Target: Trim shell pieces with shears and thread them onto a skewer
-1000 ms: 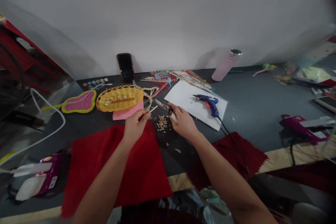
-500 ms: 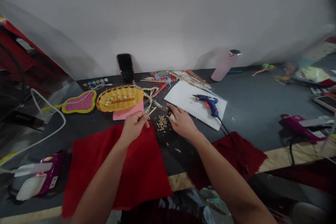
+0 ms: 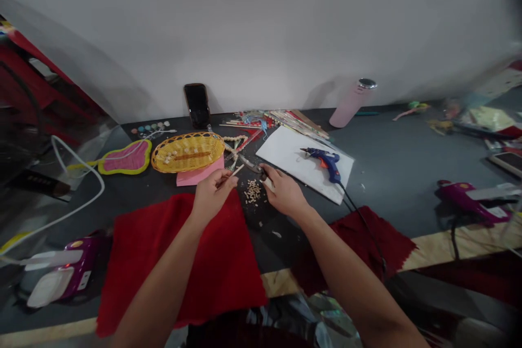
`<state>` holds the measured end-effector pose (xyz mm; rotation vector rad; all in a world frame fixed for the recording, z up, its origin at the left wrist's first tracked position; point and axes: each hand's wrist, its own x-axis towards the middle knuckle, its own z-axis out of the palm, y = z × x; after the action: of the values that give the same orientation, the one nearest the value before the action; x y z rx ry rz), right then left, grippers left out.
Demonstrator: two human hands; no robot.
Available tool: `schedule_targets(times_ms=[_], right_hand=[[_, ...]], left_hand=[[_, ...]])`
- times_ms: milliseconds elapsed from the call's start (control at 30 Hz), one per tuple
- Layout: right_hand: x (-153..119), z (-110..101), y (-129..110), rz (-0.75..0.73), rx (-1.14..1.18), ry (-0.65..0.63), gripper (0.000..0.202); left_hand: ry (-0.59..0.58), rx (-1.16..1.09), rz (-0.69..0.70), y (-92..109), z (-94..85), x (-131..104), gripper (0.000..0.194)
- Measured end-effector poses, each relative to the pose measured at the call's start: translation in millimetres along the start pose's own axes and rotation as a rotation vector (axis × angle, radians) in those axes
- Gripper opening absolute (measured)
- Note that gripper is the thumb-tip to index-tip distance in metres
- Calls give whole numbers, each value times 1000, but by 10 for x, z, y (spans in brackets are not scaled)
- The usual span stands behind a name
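Note:
My left hand (image 3: 212, 196) pinches a thin pale wooden stick (image 3: 237, 170), its free end pointing up and right towards the shears. In my right hand (image 3: 286, 193) are pruning shears (image 3: 251, 165) with a pale handle, most of it hidden by the palm. Their blades point left, close to the stick's tip; I cannot tell whether they touch it. Just below the blades lies a pile of short cut stick pieces (image 3: 253, 190) on the dark table. A red cloth (image 3: 220, 261) is spread under my left forearm.
A yellow wicker basket (image 3: 187, 165) holding a few small pieces sits on pink paper (image 3: 199, 175). Right of my hands, a blue glue gun (image 3: 324, 160) rests on a white board (image 3: 281, 147). A phone (image 3: 197, 106), loose sticks (image 3: 291, 121) and a pink bottle (image 3: 350, 106) are along the wall.
My left hand has moved slightly right and up, and the stick's tip is nearer the shears' blades. My right hand stays in about the same place on the shears.

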<state>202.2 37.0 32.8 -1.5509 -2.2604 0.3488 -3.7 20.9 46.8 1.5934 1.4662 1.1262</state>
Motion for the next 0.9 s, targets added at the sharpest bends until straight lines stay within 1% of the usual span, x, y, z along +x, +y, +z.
schedule_targets(times_ms=[133,267,367,567,733,900], right_hand=[[10,4,1,-21,-27,5,54],[3,15,-1,-22,-28,8,56],[-2,24,-2,-25,-16,-2,57],[-20,22,-28,-11,19,-22,56],[-17,4,-32,-32,20,-22,55],[-16,-42,-45,-56,25,-31,48]], left_hand=[[50,0,17,2,29,4,25],[80,46,42,18,10,-5,21],[91,104,31,47,-16,-22,21],[37,121,11,119,-65,-23,21],[-1,89,-11,125,-95,-12,21],[-10,87,1,144,-102,-16,21]])
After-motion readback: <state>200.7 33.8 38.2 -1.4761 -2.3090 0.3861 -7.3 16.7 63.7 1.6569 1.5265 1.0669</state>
